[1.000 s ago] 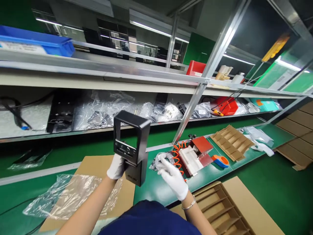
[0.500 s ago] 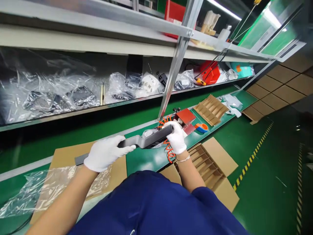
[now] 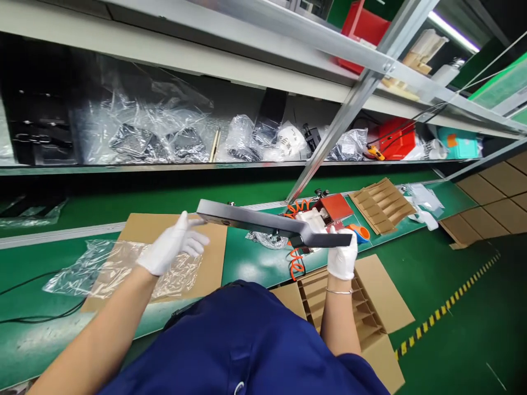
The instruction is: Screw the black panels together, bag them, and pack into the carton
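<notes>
A long dark grey, stepped part [image 3: 255, 219] hangs over the bench, running from upper left to lower right. My right hand [image 3: 342, 258], in a white glove, grips its right end from below; some fingers are hidden behind it. My left hand [image 3: 171, 245], also gloved in white, is off the part with its fingers spread. It hovers over a clear plastic bag [image 3: 135, 269] near the part's left end. Under the bag lies a flat cardboard sheet [image 3: 212, 258] on the green bench.
An open carton with cardboard dividers [image 3: 317, 296] stands below the bench edge at the right. Behind it are an orange coiled hose [image 3: 295, 263], a red box [image 3: 336, 206], an orange-and-blue tape roll [image 3: 359, 233] and a cardboard divider [image 3: 382, 206]. A metal post [image 3: 341, 131] rises beside the shelf.
My left hand has let go of the part and opened. The part has swung round in my right hand, which now grips its other end. The view has shifted left.
</notes>
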A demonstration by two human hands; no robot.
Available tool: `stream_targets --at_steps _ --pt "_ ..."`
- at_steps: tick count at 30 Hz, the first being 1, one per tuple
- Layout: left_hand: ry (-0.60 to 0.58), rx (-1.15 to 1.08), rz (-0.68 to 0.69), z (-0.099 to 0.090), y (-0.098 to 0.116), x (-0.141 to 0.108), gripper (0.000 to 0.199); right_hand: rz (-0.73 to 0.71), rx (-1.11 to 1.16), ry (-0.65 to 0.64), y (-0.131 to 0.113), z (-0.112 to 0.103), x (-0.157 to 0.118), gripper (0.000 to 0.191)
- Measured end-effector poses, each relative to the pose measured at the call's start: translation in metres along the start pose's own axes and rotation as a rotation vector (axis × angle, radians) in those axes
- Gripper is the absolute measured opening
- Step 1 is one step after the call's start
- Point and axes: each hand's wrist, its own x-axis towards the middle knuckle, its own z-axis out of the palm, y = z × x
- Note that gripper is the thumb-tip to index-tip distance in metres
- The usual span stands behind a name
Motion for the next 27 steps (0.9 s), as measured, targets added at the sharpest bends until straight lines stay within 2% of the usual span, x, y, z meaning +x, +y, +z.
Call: stream_targets --at_steps 2,3,5,6,10,12,16,20,22,25,27 --pt "-0.144 -0.205 -0.075 0.011 0.000 -0.005 0.071 -0.109 -0.012 -0.044 -0.002 0.005 -0.006 0.028" --pt "-0.159 -0.272 -0.070 0.015 0.000 -0.008 0.063 -0.160 -0.013 -0.063 -0.005 0.008 -0.008 0.025" --pt "-0.107 -0.321 -0.018 0.016 0.003 -0.014 0.051 -0.219 -0.022 -0.080 -0.011 0.011 -0.012 0.024" --pt "-0.072 -0.341 0.007 0.015 0.004 -0.017 0.049 -0.226 -0.040 -0.080 -0.014 0.012 -0.013 0.030" --pt "0.075 -0.354 0.111 0.005 0.011 -0.032 0.062 -0.215 -0.187 -0.079 -0.019 0.010 -0.016 0.060" --pt "0.130 -0.339 0.150 0.003 0.014 -0.039 0.062 -0.195 -0.226 -0.061 -0.017 0.008 -0.017 0.067" --pt "0.162 -0.351 0.157 0.002 0.018 -0.047 0.060 -0.132 -0.212 -0.009 -0.012 0.005 -0.020 0.075" --pt "0.144 -0.439 0.051 0.003 0.022 -0.050 0.062 -0.148 -0.253 -0.017 -0.010 0.001 -0.024 0.074" --pt "0.182 -0.472 -0.010 0.003 0.026 -0.051 0.065 -0.183 -0.252 -0.019 -0.010 -0.001 -0.027 0.071" --pt "0.268 -0.436 -0.002 0.002 0.031 -0.051 0.067 -0.289 -0.273 -0.008 -0.015 -0.001 -0.033 0.064" --pt "0.268 -0.415 0.002 -0.003 0.029 -0.052 0.067 -0.361 -0.281 -0.024 -0.020 0.000 -0.038 0.059"
